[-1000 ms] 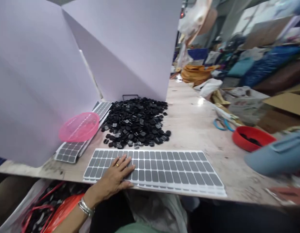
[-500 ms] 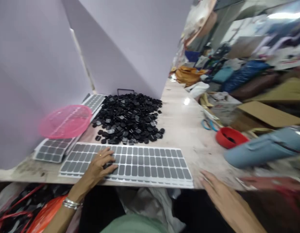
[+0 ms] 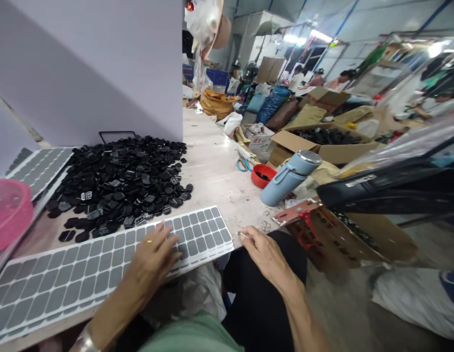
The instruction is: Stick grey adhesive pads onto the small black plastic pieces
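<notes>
Stack of sticker sheets (image 3: 83, 271) lies flat along the near edge of the table, long side running left to right, right end angled slightly away. White backing, covered in a regular grid of small grey rounded-rectangle pads, several rows deep. Several sheets piled together; layered edges show at the right corner. Grid looks full where visible, no gaps, apart from the patch covered near the middle-right. Just behind it, a heap of small black plastic pieces (image 3: 120, 181), loose and jumbled, a few showing grey faces. Strays from the heap sit just beside the stack's far edge.
</notes>
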The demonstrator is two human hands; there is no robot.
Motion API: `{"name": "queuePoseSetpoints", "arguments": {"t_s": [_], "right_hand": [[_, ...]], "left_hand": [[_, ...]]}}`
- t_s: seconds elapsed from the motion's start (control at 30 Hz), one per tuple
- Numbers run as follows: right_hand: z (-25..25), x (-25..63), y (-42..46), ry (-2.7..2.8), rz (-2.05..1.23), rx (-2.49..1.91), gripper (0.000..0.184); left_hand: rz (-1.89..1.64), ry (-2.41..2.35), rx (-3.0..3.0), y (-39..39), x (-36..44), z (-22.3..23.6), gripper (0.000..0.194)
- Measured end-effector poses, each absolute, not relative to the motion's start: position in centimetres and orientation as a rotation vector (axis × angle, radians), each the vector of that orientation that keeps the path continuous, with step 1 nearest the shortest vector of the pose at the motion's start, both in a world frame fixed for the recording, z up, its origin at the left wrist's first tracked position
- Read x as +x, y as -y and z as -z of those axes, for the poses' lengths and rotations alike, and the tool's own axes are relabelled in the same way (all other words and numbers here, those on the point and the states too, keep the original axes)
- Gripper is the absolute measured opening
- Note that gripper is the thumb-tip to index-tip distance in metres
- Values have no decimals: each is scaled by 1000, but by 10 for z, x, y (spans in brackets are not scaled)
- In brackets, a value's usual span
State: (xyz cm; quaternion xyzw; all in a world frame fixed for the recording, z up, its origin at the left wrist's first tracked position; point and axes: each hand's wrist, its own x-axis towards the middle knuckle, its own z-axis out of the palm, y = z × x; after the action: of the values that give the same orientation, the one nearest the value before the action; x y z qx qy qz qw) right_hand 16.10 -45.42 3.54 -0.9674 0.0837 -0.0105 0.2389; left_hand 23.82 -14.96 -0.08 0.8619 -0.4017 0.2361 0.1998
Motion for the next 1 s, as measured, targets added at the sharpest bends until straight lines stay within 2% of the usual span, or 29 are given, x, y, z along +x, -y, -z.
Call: {"name": "queuePoseSetpoints", "arguments": {"t_s": [0.13,0.2,0.37,0.63,1.0], "right_hand": [[-32,163,449,-199,67,-2652,22],[-32,160,451,-196,87,-2648,22],[-30,151,457,-174,115,-2597,21],[-26,155,447,-115,85,-2582,19],[-23,148,440,-112,48,-2670,17]], "left_hand": [[-421,1404,2401,228,242,2,56],[-285,1522,2404,243,242,10,60],[-214,1618,2432,228,236,28,55],[-145,1599,2473,225,240,13,53],[-197,1529,2505,229,244,21,56]]}}
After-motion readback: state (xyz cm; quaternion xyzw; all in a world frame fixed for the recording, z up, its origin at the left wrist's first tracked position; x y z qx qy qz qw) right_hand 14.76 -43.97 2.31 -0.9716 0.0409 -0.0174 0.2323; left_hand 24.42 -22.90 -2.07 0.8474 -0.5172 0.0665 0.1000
